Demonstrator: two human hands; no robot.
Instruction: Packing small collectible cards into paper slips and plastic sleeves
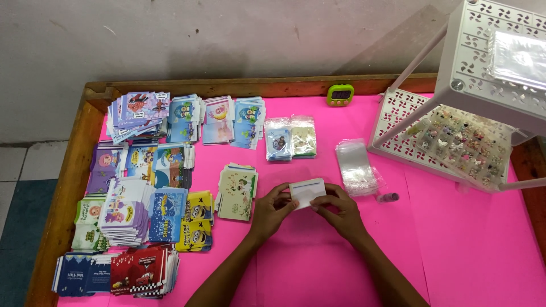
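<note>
A: Hands first; where do they sit?

B: Both over the pink desk (318,261), near its middle; left hand (272,209) and right hand (340,211) meet on one small white card (307,191); fingers of each pinch a side of it, so both are closed on the card; it is lifted slightly, tilted, with a thin dark line near its top edge.

A: Nearest things to the card?

B: Just left of the left hand, a stack of pale green cartoon cards (238,192); just right of the right hand, a pile of clear plastic sleeves (356,166); beside that pile, a small pinkish cylinder (388,198) lying on its side; what it is, cannot tell.

A: Farther back?

B: Two filled clear packets (290,138) side by side, one bluish, one cream; behind them, by the wooden rim, a small green digital timer (340,95).

A: Left side of the desk?

B: Many stacks of printed cards, overlapping; purple and blue stacks (139,113) at the back corner; yellow cartoon stacks (196,219) mid-left; dark blue and red car stacks (116,272) at the front corner.

A: Right side?

B: A white perforated rack (472,51) on thin legs; on its lower tier a clear compartment box of tiny trinkets (463,143); on the top tier a shiny clear sheet or bag (518,57); too glary to tell more.
</note>
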